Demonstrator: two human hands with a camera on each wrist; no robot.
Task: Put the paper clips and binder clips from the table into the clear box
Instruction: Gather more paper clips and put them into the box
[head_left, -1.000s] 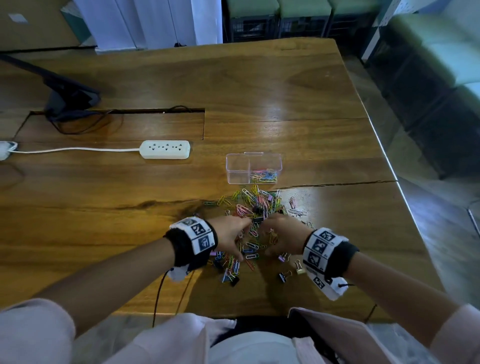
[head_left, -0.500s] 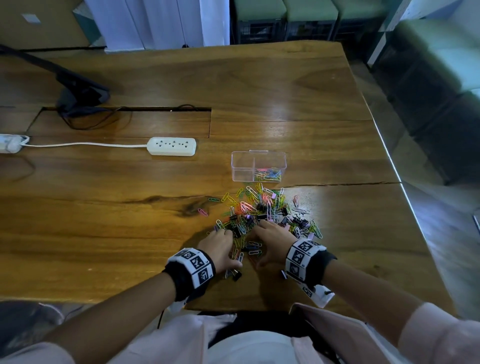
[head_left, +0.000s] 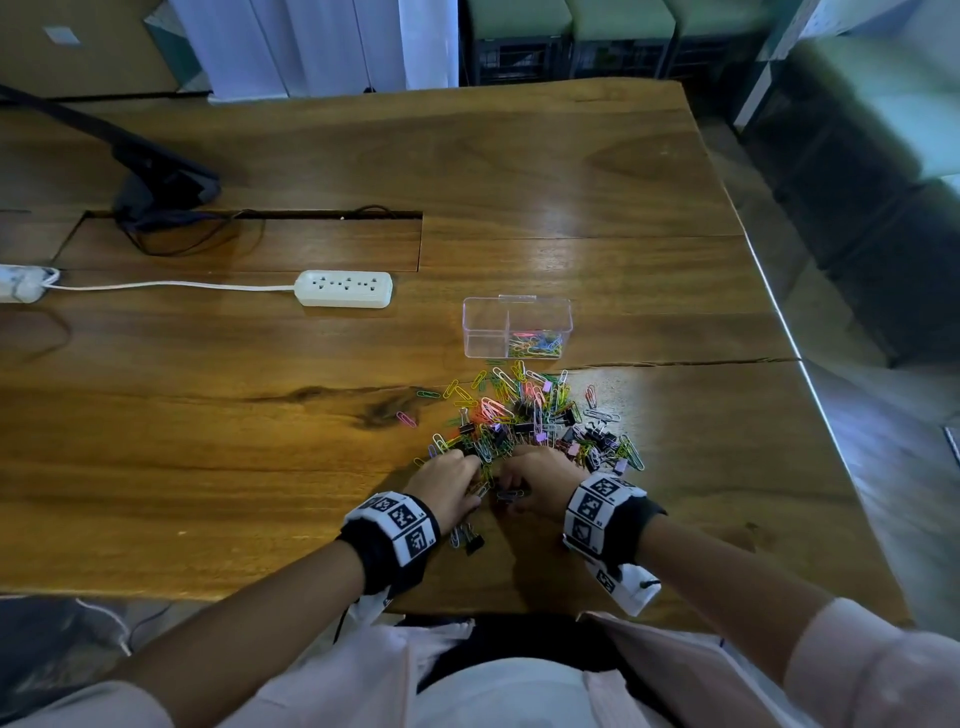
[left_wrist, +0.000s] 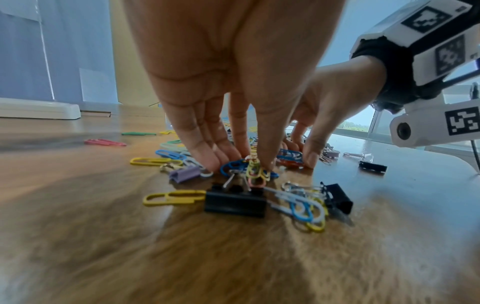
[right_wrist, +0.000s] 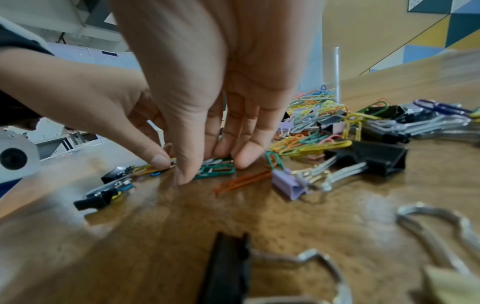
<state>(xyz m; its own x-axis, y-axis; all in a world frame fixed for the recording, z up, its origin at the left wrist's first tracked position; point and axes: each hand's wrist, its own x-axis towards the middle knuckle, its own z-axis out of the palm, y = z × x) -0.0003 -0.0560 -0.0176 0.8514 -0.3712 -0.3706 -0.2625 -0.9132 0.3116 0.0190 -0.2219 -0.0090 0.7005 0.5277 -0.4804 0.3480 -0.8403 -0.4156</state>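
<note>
1. Head view: both hands work the near edge of a heap of paper clips (head_left: 519, 410) and binder clips (head_left: 597, 436) on the table (head_left: 208, 467); the clear box (head_left: 517, 327) stands just beyond the heap, some paper clips already in its right compartment.
2. Left wrist view: the left hand (left_wrist: 233, 92) points straight fingers down, tips pressing a small bunch of paper clips against the wood, apparently to gather it.
3. Right wrist view: the right hand (right_wrist: 207, 92) does likewise, fingertips and thumb closing on a green paper clip (right_wrist: 215, 169), though no firm pinch shows.
</note>
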